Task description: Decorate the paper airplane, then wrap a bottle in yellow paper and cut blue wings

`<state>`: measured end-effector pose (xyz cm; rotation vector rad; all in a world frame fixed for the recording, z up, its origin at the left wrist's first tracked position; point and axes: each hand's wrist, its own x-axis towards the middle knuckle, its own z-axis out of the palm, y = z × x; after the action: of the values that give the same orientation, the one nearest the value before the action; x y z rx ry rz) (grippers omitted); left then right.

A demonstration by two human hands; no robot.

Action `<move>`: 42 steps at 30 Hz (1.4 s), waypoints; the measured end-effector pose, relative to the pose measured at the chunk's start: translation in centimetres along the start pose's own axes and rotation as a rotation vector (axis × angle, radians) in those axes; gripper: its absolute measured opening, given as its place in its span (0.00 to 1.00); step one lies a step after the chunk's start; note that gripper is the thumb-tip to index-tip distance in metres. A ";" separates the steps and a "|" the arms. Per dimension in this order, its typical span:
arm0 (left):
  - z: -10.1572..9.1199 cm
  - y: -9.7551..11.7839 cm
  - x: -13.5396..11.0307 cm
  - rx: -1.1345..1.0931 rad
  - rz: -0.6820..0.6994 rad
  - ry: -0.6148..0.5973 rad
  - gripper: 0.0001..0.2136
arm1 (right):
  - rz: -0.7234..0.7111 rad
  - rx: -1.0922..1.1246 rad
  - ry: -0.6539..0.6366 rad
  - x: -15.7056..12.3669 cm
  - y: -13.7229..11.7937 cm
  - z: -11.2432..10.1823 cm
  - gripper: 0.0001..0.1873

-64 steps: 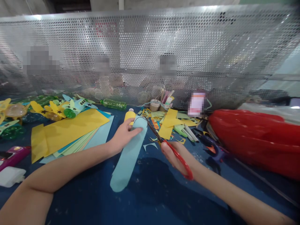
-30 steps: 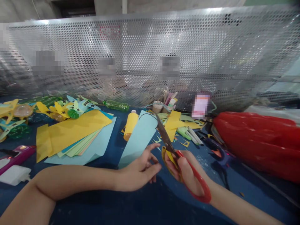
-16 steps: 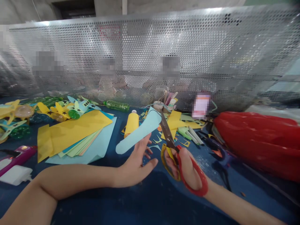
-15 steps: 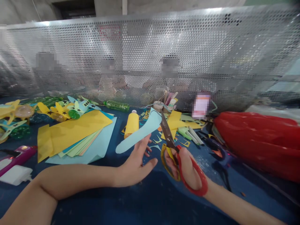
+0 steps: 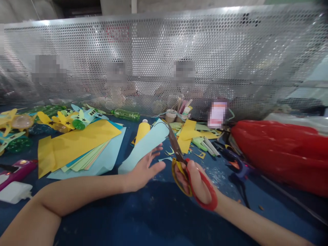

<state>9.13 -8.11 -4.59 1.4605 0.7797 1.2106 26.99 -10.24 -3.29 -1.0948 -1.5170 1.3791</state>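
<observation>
My left hand (image 5: 144,169) holds a long light blue paper strip (image 5: 146,144) with a rounded far end, fingers under it and thumb beside it, just above the dark blue table (image 5: 159,218). My right hand (image 5: 195,181) grips red-and-yellow scissors (image 5: 182,160). The blades point up and away, and their tips touch the strip's far right edge. A yellow glue bottle (image 5: 142,131) lies just behind the strip.
A stack of yellow, green and blue paper sheets (image 5: 77,145) lies at left, with paper planes on bottles (image 5: 69,119) behind it. Scraps and pens (image 5: 194,136) sit in the middle, a red plastic bag (image 5: 279,150) at right. People sit behind a perforated metal screen (image 5: 164,61).
My left hand lifted the blue strip off the table and turned it. The scissors came to its far edge. In the last half second the strip dropped lower and flatter.
</observation>
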 end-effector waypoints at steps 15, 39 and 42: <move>0.5 0.8 0.7 -0.366 -0.065 0.177 0.24 | -0.065 -0.127 -0.068 0.2 -0.3 -0.1 0.34; 1.2 1.8 -0.7 -0.384 -0.177 -0.078 0.27 | -0.120 -0.089 0.010 0.1 -0.1 0.0 0.33; 1.2 2.0 -0.8 -0.374 -0.174 -0.090 0.27 | -0.103 -0.097 0.008 0.1 -0.2 0.0 0.34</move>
<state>9.80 -9.68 -2.86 1.1084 0.5695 1.0819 26.90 -10.12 -3.08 -1.0636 -1.6262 1.2414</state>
